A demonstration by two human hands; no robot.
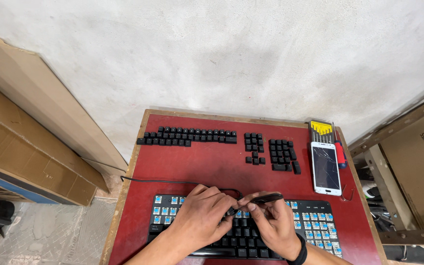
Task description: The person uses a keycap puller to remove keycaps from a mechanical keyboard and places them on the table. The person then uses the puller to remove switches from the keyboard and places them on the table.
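Both hands over one keyboard (315, 225): left hand (203, 216) pinches a keycap (231, 212), right hand (276, 223) grips a keycap puller (267, 198); three keycap groups (188, 136) and one cracked phone (326, 168) lie beyond it.

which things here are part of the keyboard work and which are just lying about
In use:
black mechanical keyboard with blue switches
rows of removed black keycaps
dark slim tool in right hand
left hand on a keycap

Lying about:
white phone with cracked screen
yellow-handled screwdriver set
brown cardboard boxes

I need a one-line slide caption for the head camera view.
Both hands, left hand and right hand, work over a partly stripped keyboard on a red table, removed keycaps laid out behind.
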